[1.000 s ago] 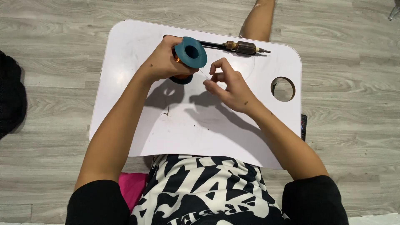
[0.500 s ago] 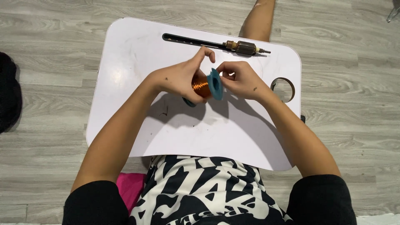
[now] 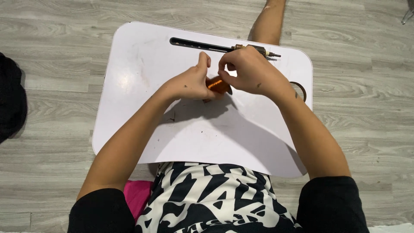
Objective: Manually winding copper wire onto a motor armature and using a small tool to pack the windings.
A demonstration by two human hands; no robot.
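A white desk point(image 3: 142, 86) stands on grey wood floor point(image 3: 51, 34); a slim metal tool point(image 3: 258, 49) lies in its slot.

Copper-orange wire spool point(image 3: 217, 84), white lap tray point(image 3: 142, 64), grey wood floor point(image 3: 51, 43), blk/white patterned shirt point(image 3: 215, 198).

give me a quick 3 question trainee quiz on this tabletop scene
1. True or false: both hands hold the copper wire spool above the white lap table.
2. Where does the rotor shaft lie? A) in the slot along the table's far edge B) on the wood floor
3. What shows behind the right hand at the table's right side?

Key: 1 true; 2 A; 3 a round cup hole, partly hidden. The left hand grips the spool's other end.
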